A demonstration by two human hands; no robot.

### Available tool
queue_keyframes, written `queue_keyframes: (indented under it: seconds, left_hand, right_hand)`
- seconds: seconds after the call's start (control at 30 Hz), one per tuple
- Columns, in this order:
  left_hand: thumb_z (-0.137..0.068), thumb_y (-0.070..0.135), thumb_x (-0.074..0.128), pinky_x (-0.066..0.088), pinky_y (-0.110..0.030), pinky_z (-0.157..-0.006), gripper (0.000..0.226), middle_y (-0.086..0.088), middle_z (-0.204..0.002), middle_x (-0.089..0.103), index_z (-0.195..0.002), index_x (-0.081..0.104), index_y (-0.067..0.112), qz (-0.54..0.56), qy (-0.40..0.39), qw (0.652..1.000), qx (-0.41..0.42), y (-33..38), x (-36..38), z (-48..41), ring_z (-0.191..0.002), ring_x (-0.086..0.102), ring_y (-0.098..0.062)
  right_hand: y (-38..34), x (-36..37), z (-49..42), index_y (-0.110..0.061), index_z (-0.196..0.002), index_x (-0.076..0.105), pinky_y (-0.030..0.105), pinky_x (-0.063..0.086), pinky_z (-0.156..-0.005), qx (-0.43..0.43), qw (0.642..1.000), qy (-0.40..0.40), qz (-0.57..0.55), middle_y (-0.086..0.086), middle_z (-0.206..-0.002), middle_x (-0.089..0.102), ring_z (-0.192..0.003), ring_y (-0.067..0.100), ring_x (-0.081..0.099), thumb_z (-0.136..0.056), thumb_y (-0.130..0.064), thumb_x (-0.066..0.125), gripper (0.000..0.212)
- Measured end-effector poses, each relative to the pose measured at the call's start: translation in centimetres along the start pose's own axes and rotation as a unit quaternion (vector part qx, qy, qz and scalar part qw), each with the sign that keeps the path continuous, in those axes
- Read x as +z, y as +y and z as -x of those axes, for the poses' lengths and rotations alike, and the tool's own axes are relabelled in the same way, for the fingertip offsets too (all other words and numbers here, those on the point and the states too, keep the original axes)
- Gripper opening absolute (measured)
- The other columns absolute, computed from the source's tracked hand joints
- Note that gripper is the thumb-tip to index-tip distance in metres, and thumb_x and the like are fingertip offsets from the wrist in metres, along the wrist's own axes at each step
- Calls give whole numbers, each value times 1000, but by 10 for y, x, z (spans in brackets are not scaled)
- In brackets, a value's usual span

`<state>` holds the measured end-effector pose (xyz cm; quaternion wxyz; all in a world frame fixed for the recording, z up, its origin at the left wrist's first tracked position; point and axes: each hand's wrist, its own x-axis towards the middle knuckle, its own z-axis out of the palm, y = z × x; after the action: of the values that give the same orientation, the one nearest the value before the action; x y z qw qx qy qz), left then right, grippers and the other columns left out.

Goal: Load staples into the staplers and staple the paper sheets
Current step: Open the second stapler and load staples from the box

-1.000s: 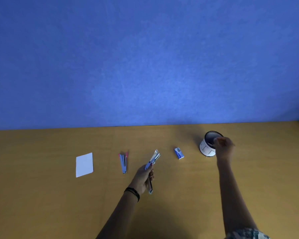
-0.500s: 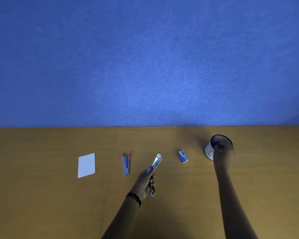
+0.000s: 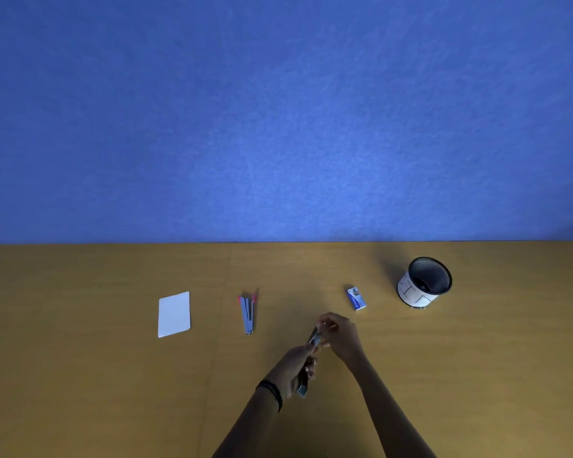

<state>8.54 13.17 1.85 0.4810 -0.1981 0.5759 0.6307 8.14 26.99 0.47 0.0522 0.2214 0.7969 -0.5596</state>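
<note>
At the left lie the paper sheets [image 3: 174, 314], a small white stack flat on the table [image 3: 80, 375], well apart from both hands. To the right of them lies the second stapler [image 3: 247, 314]. It is opened in a narrow V, with the hinge toward the person and the two pink tips toward the wall. No hand touches it.

Next comes the left hand [image 3: 293, 368], with a dark band on the wrist. Its fingers are curled around the middle of the stapler [image 3: 315, 338] and hold it above the table. The long axis of this stapler runs away from the person and leans a little to the right. The near end sticks out below the fist and the far end points up toward the right hand.

The right hand [image 3: 339, 337] meets that far end from the right side. Its fingers are bent and closed together in a narrow pinch at the tip of the stapler. Whether a strip of staples is also between the fingertips is too small to tell. I judge this to be the loading step, so the coming move depends on keeping the far end in line with the right fingertips, which are the nearer ones to the opening.

Further right, beyond the right hand, lies the small blue staple box [image 3: 356, 298], near but not touched. At the far right stands the black mesh cup [image 3: 425, 282], tilted, well apart from the hands.
</note>
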Motion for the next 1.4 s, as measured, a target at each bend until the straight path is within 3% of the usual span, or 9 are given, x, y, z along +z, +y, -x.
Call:
queue_keyframes:
  seconds: [0.23, 0.43, 0.57, 0.7, 0.97, 1.1, 1.17, 1.23, 1.4]
  left_hand:
    - [-97, 28, 45, 42, -16, -49, 17, 2, -69, 59, -105, 49, 13, -314, 113, 927, 173, -22, -2, -8, -55, 55, -6]
    - [-94, 28, 49, 42, -24, -68, 25, -1, -85, 54, -93, 64, 7, -448, 205, 837, 238, -15, -3, -21, -77, 52, -14]
    - [-94, 22, 50, 49, -28, -81, 23, -8, -103, 57, -108, 60, 6, -416, 174, 867, 214, -10, -2, -24, -93, 57, -20]
    - [-95, 16, 48, 41, -6, -61, 27, -3, -102, 51, -121, 51, 8, -406, 171, 869, 226, -12, 2, -21, -74, 47, -1]
    - [-91, 13, 56, 46, -9, -61, 36, -10, -110, 56, -125, 45, 9, -376, 169, 885, 217, -15, 4, -30, -82, 58, -9]
    - [-90, 14, 54, 52, -33, -83, 39, -18, -115, 58, -127, 43, 7, -373, 159, 896, 183, -7, 8, -32, -100, 62, -28]
    - [-91, 14, 53, 50, -24, -73, 39, -19, -116, 58, -128, 42, 8, -380, 156, 895, 172, -3, 9, -33, -94, 63, -25]
    - [-92, 14, 52, 41, -11, -58, 38, -16, -115, 56, -128, 42, 9, -386, 157, 893, 170, -2, 9, -33, -81, 59, -16]
    - [-92, 15, 51, 36, -10, -50, 35, -13, -113, 56, -126, 44, 10, -393, 165, 886, 182, 0, 8, -32, -70, 48, -4]
  right_hand:
    - [10, 8, -2, -6, -75, 61, 16, 52, -45, 14, 1000, -16, -1, 14, -71, 61, -42, -3, 57, -84, 2, 59, 13]
    - [2, 9, -15, -9, -73, 57, 26, 51, -50, -10, 998, -27, 57, 8, -61, 57, -48, 15, 55, -83, -5, 64, 13]
    - [-3, 13, -24, -10, -76, 51, 24, 38, -52, -40, 995, -28, 90, 1, -57, 51, -48, 11, 42, -78, -7, 70, 19]
    - [0, 17, -30, -10, -78, 51, 25, 37, -57, -38, 994, -30, 97, 5, -63, 53, -58, 17, 45, -76, -5, 72, 23]
    - [15, 5, -30, -13, -69, 55, 22, 40, -57, -22, 998, -12, 63, 3, -64, 57, -58, 14, 49, -81, -5, 66, 18]
    - [18, -15, -36, -9, -81, 60, 22, 46, -68, -59, 988, 127, 70, 12, -84, 61, -79, 27, 58, -82, 6, 57, 15]
    - [20, -26, -42, 0, -106, 61, 32, 46, -82, -75, 971, 176, 141, 20, -109, 55, -102, 32, 52, -81, 9, 55, 28]
    - [18, -35, -47, -6, -126, 52, 37, 44, -93, -65, 968, 144, 195, 18, -132, 41, -122, 32, 39, -79, 9, 53, 49]
    - [18, -48, -54, -15, -141, 37, 46, 27, -114, -84, 933, -29, 349, 12, -155, 12, -144, 32, 7, -74, 13, 46, 73]
